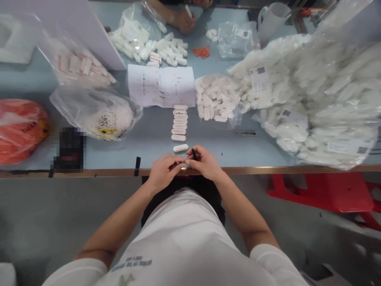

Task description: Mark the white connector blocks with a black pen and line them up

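My left hand [163, 171] and my right hand [204, 162] meet at the near edge of the table [154, 139], fingers pinched together. A small white connector piece [182, 163] sits between the fingertips of both hands. A thin black tool [194, 153] sticks up from my right hand. Just beyond lies a single white connector [180, 148], and past it a neat column of several white connectors [179, 122] running toward a printed paper sheet [161, 85].
Clear bags of white plastic parts crowd the right side [312, 99] and centre [217, 99]. More bags lie left [95, 111], with an orange bag [20, 129]. Another person's hand [184, 20] works at the far edge near loose white parts [166, 49]. A white mug [272, 20] stands far right.
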Demonstrator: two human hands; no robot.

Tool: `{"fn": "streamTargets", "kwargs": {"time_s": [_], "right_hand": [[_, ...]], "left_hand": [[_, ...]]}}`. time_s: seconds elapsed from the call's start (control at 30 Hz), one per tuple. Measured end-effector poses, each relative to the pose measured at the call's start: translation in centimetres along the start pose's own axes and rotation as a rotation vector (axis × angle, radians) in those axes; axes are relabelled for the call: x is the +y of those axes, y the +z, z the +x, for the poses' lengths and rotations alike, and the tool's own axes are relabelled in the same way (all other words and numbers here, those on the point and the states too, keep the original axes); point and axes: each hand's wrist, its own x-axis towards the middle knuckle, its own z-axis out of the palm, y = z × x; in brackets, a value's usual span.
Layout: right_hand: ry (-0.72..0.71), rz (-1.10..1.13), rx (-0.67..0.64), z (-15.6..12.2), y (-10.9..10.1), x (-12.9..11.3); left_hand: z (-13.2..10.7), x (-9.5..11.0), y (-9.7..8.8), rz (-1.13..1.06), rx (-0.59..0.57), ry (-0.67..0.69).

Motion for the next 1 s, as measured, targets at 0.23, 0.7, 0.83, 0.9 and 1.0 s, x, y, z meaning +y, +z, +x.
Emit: {"fn": "streamTargets", "kwargs": {"time_s": [0.23,0.7,0.83,0.9,1.0], "right_hand": [[0.060,-0.003,-0.049,-0.4,-0.3,-0.3],[-0.239,-1.040,0.143,3.5,-0.7,1.1],[-0.212,-1.085,0.136,3.4,-0.3,1.1],[-0.208,-1.093,0.130,3.4,-0.3,1.0],[-0.217,-1.106,0.130,3.3,-0.4,1.0]], "left_hand": [[0.1,0.2,-0.4,0.031,-0.049,0.019],[3.9,-2.4,-0.4,0.400,0.098,0.031],[4.4,-2.4,-0.2,0.529,0.047,0.085],[4.4,-2.3,-0.2,0.566,0.043,0.110],[4.4,-2.0,-0.2,0.611,0.043,0.172]]}}
